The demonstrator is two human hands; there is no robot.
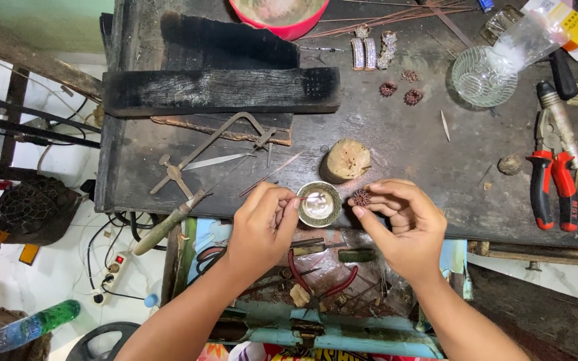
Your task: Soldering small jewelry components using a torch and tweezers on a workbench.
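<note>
Both hands sit at the near edge of the dark workbench (403, 144). Left hand (262, 224) pinches a thin copper wire (300, 197) between thumb and forefinger, wire tip over the small metal bowl (319, 204); other fingers curled in. Right hand (406, 224) grips a small round spiky copper piece (361, 198) in its fingertips, held just right of the bowl, close to it; contact with the bowl cannot be told. Bowl rests on the bench edge between the two hands.

Below the bench edge, an open drawer with red-handled pliers (322, 277) and clutter. Just behind the bowl, a pale wooden block (346, 159) with holes. Left of it, a jeweller's saw frame (202, 154), tweezers and loose wire bits. Right side: red-and-black pliers (555, 177) lying flat.

Further back, a charred wooden block (222, 90), three more spiky copper pieces (401, 90), silver ridged ornaments (369, 52), a clear glass bowl (483, 77). At the far edge, a red bowl (279, 15) and a bundle of thin copper rods (382, 20).
</note>
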